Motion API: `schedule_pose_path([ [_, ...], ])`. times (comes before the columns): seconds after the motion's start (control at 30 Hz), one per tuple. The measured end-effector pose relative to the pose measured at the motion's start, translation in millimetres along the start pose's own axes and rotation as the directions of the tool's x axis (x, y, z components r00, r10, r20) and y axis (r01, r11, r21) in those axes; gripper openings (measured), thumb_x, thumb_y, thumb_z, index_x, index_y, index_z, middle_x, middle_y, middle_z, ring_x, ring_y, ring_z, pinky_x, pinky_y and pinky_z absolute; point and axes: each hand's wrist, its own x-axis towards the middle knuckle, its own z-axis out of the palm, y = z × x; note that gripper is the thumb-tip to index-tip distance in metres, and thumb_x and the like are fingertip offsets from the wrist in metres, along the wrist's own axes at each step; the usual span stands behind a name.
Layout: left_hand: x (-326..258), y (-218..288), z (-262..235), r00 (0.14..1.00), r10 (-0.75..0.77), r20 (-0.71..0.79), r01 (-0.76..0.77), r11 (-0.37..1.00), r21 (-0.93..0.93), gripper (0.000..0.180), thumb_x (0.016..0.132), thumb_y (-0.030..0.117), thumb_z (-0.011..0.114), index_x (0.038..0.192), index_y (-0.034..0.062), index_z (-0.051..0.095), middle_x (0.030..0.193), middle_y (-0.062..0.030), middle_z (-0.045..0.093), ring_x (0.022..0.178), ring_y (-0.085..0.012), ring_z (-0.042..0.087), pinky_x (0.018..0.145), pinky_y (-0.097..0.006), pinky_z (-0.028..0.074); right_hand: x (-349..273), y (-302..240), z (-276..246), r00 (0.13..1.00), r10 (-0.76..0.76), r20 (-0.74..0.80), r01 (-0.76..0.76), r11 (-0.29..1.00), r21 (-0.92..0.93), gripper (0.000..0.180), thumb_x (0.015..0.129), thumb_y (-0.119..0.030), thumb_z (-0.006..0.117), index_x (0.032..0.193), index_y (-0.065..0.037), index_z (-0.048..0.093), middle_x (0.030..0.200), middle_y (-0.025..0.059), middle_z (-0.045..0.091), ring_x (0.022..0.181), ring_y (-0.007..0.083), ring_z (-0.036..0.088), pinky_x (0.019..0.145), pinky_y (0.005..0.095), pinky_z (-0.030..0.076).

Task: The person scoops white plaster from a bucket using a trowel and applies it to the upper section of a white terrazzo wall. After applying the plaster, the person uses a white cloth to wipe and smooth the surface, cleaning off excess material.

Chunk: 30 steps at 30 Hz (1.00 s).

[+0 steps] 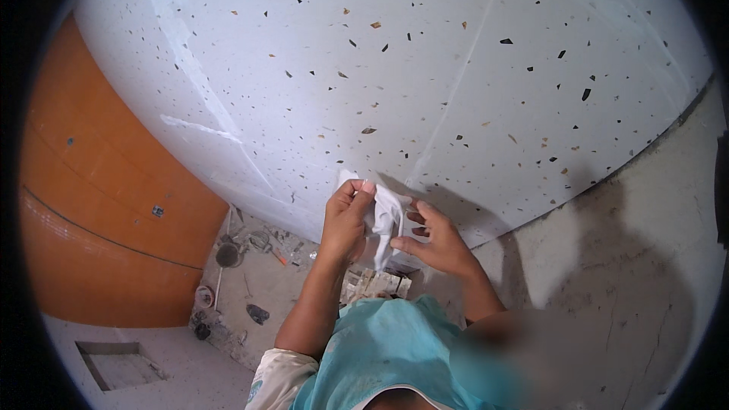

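Note:
My left hand (pixel 346 222) pinches a crumpled white cloth (pixel 387 216) between thumb and fingers. The cloth hangs in loose folds in front of the speckled wall panel, with a narrow end dangling down. On the other side of it, my right hand (pixel 444 243) has its fingers spread and curved. Its thumb and index fingertip are at the cloth's right edge, with a gap between them. Whether those fingertips press on the fabric is hard to tell.
Ahead rises a large white panel (pixel 304 106) with dark and brown chips and pale seam lines. An orange panel (pixel 114 182) stands at left. On the floor lie a dark round container (pixel 228 255), rubble and a dark flat piece (pixel 257 313). A stained block (pixel 377 283) sits below my hands.

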Motion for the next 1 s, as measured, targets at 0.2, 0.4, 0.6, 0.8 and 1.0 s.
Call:
schedule_pose_path([
  [0.2,12,26,-22,0.982,0.166,0.086,-0.186,0.911,0.368,0.018,0.093,0.019,0.060,0.092,0.0015,0.060,0.074,0.0020,0.058,0.064,-0.0043,0.051,0.059,-0.021,0.042,8,-5,-1,0.996,0.065,-0.053,-0.061,0.996,0.065,0.029,0.089,-0.014,0.060,0.111,0.005,0.060,0.091,0.0051,0.062,0.084,0.0121,0.056,0.076,0.0264,0.046],
  [0.4,28,39,-38,0.977,0.102,0.186,-0.179,0.869,0.461,0.018,0.087,0.016,0.068,0.093,-0.0005,0.061,0.080,-0.0005,0.061,0.071,-0.0062,0.055,0.065,-0.021,0.046,12,-32,-21,0.972,0.229,0.054,-0.218,0.792,0.570,0.018,0.095,-0.017,0.055,0.092,-0.001,0.061,0.085,0.0004,0.059,0.079,0.0047,0.053,0.073,0.0214,0.045],
  [0.6,16,28,-50,0.951,0.258,0.170,-0.308,0.744,0.593,0.022,0.088,0.016,0.067,0.101,-0.0008,0.060,0.091,-0.0029,0.062,0.083,-0.0085,0.057,0.074,-0.024,0.048,16,-55,-20,0.984,0.172,-0.055,-0.079,0.685,0.724,0.020,0.095,-0.016,0.053,0.100,0.002,0.062,0.092,0.0036,0.064,0.081,0.0089,0.059,0.075,0.0243,0.048],
  [0.8,-25,-5,-40,0.887,-0.015,0.462,-0.226,0.858,0.461,0.030,0.085,0.016,0.071,0.108,-0.0005,0.061,0.097,-0.0043,0.062,0.092,-0.0112,0.057,0.081,-0.026,0.047,18,-52,-14,0.988,0.128,-0.084,-0.020,0.652,0.758,0.023,0.095,-0.017,0.054,0.105,0.002,0.061,0.093,0.0049,0.065,0.084,0.0097,0.060,0.078,0.0250,0.048],
  [1.0,-17,-24,-44,0.924,0.055,0.378,-0.176,0.939,0.295,0.028,0.087,0.012,0.067,0.110,-0.0013,0.059,0.096,-0.0026,0.061,0.090,-0.0103,0.056,0.080,-0.025,0.046,10,-46,-17,0.932,0.190,-0.309,0.083,0.719,0.690,0.021,0.095,-0.011,0.051,0.105,0.006,0.059,0.101,0.0108,0.065,0.090,0.0146,0.063,0.085,0.0291,0.049],
])
